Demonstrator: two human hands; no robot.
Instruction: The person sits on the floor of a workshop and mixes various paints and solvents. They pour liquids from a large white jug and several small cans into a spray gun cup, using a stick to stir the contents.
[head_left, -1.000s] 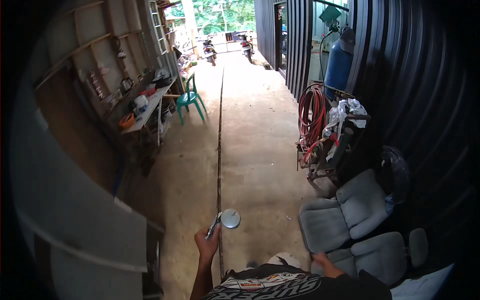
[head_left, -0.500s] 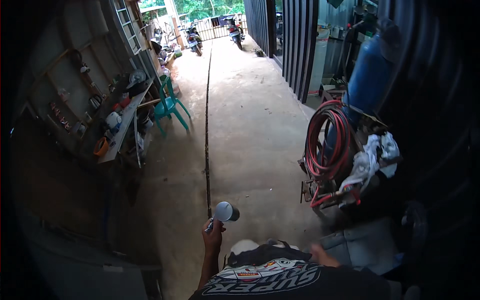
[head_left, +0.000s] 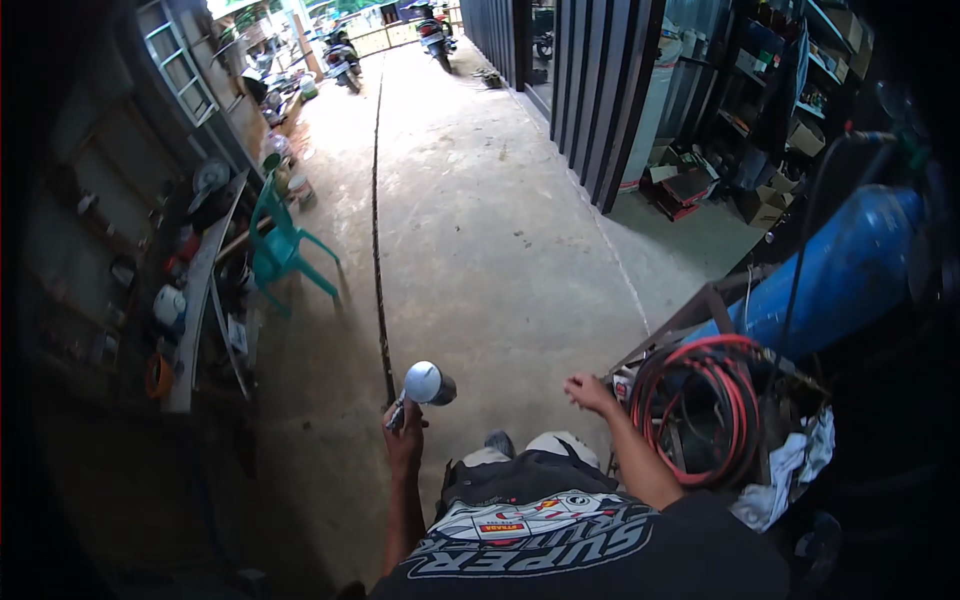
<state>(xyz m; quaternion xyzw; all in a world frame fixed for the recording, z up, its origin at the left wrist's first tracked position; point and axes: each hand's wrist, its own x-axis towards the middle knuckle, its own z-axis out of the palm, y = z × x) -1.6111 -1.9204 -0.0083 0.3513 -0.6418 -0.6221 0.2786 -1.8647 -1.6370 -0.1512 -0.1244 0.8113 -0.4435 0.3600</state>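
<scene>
My left hand (head_left: 404, 430) is closed round a spray gun (head_left: 397, 412), held upright in front of my body. Its round cup (head_left: 424, 382), with a pale silver lid and a dark side, sits above the fist. My fingers hide most of the gun's handle. Out to the right, my right hand (head_left: 590, 392) is held in the air with its fingers loosely bent and apart, nothing seen in it. Close beside that hand is a coil of red and black hose (head_left: 735, 400), hung on a metal cart.
A blue gas cylinder (head_left: 810, 285) leans on the cart at right, with white rags (head_left: 790, 480) below. On the left stand a green plastic chair (head_left: 285, 250) and a cluttered bench (head_left: 205, 320). Two motorbikes (head_left: 435, 40) are parked far ahead. A dark groove (head_left: 377, 220) runs along the concrete floor.
I have moved forward, so the chair, hose and cylinder appear nearer. My right hand has come up and forward beside the hose. The spray gun stays in my left hand.
</scene>
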